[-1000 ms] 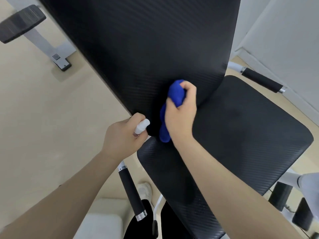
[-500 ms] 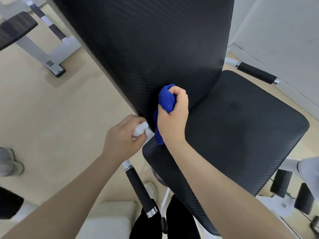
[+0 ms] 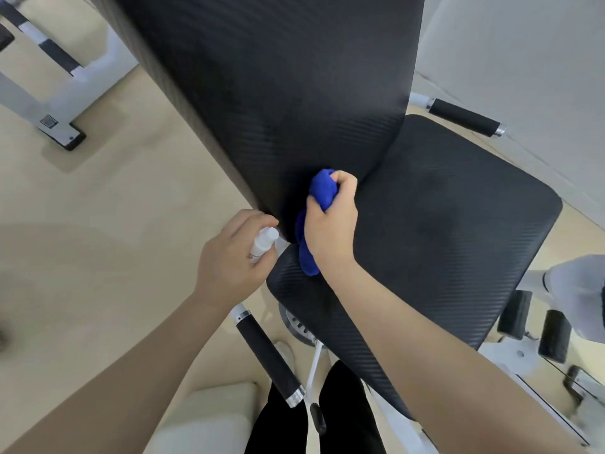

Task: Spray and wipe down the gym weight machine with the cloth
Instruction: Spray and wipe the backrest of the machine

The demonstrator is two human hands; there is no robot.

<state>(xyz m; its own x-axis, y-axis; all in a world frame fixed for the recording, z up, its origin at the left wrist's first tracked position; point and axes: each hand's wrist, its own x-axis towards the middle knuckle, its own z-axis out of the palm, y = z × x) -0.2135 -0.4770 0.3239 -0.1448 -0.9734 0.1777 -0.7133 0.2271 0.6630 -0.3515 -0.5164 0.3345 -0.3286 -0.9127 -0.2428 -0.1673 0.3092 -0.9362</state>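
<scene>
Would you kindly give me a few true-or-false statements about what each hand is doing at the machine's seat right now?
1. The right hand grips a blue cloth. True.
2. The cloth is pressed near the bottom of the black back pad. True.
3. The left hand is empty. False: it holds a small white spray bottle.
4. The cloth lies spread flat on the seat pad. False: it is bunched in the hand.
5. The black handle beside the seat is being gripped. False: no hand touches it.

Cloth (image 3: 319, 204) at backrest (image 3: 278, 93)–seat (image 3: 458, 240) junction, spray bottle (image 3: 263, 242) left.
</scene>
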